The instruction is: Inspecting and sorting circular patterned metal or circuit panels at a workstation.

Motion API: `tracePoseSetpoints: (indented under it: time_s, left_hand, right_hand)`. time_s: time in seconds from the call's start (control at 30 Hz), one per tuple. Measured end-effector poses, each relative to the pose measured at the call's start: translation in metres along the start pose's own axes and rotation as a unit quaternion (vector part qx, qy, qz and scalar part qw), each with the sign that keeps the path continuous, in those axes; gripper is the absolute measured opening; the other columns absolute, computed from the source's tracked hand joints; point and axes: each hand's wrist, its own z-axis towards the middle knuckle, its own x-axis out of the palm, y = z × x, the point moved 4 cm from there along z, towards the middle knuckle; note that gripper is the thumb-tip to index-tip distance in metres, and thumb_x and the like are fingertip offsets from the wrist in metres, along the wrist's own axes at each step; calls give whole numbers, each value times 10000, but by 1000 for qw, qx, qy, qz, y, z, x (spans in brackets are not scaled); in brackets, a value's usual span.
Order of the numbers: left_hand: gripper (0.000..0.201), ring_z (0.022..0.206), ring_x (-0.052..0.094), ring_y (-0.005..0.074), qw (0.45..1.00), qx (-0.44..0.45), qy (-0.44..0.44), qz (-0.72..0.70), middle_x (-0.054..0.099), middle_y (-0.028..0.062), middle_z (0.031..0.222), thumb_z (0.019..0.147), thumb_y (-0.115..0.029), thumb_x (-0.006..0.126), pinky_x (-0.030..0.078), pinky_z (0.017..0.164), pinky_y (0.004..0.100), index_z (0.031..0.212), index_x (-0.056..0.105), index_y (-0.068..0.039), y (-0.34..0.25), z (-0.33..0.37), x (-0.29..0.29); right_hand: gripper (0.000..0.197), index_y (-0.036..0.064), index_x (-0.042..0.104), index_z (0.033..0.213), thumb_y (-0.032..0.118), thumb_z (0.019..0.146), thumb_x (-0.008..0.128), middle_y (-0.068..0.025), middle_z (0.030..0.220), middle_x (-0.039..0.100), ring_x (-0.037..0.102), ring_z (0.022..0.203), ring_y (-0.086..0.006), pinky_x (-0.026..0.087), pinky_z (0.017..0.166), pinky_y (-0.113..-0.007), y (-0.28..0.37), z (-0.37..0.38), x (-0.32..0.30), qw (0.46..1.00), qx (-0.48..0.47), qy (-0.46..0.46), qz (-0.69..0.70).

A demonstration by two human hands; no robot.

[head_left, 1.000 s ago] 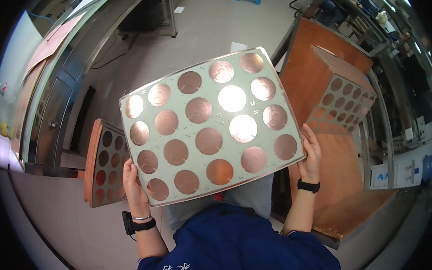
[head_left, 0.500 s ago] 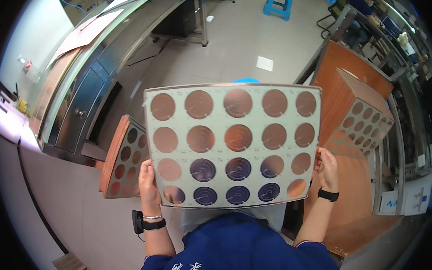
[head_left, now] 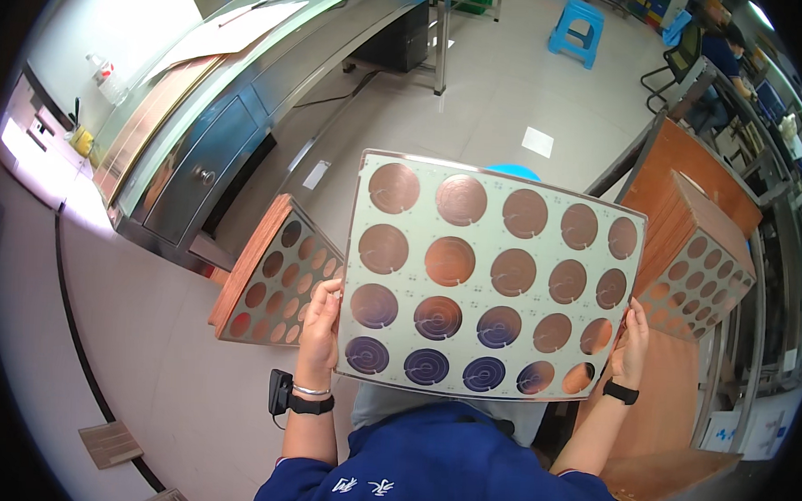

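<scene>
Basically, left grip (head_left: 319,335) and right grip (head_left: 630,346) are clasping opposite short edges of the disc-patterned panel (head_left: 486,283); it's lying between them, long axis running side to side. Left stack (head_left: 279,281) is standing nearer the left grip, right stack (head_left: 703,271) nearer the right. Counter (head_left: 217,157) is edging the upper left; blue stool (head_left: 577,31) is standing on pale floor (head_left: 406,125).

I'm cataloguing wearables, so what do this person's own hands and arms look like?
The bare left hand has a silver metal bangle and a black strap with a boxy black device and thin dark cable at its wrist; the bare right hand, a black wristband. Short navy sleeves show pale trim.
</scene>
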Motion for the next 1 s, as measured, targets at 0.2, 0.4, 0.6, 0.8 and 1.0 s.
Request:
tracePoseSetpoints:
  time_s: [0.2, 0.4, 0.6, 0.8, 1.0]
  left_hand:
    - [160, 944, 528, 81, 996, 83, 18, 11, 581, 24, 1030, 943, -126, 512, 415, 850, 239, 1082, 519, -47, -15, -1, 5]
    - [61, 1134, 501, 232, 959, 264, 57, 79, 535, 169, 1217, 879, -33, 551, 334, 1023, 378, 933, 574, -49, -23, 11, 15]
    - [312, 1165, 516, 219, 985, 167, -7, 31, 459, 144, 1320, 896, -103, 559, 516, 912, 322, 1194, 486, -44, -19, 18, 27]
    - [375, 1036, 587, 156, 994, -1, 35, -100, 546, 146, 1211, 951, -115, 438, 515, 852, 276, 1299, 401, 19, -8, 12, 21]
    - [385, 1116, 555, 201, 973, -52, 56, -217, 508, 170, 1270, 962, -110, 402, 498, 924, 322, 1316, 367, 37, -15, 4, 24]
  right_hand:
    - [255, 44, 526, 1184, 76, 932, 512, -13, 1047, 590, 557, 934, -81, 466, 810, -228, 22, -1, 5, 994, -104, 3, 14]
    - [323, 131, 507, 1192, 281, 909, 552, -59, 1142, 571, 450, 1219, -189, 317, 1085, -415, 40, -11, 32, 923, -206, 182, 269]
    - [413, 48, 535, 1225, 240, 861, 503, -175, 1200, 570, 598, 1031, -283, 551, 793, -451, 19, -1, 77, 807, 248, 301, 443]
    - [352, 59, 557, 1186, 224, 879, 506, -147, 1145, 603, 616, 985, -263, 561, 768, -438, 11, -16, 68, 844, 212, 205, 448]
    - [232, 80, 577, 1107, 201, 941, 470, -84, 1062, 639, 638, 908, -218, 570, 764, -403, -16, 7, 13, 884, 47, 159, 438]
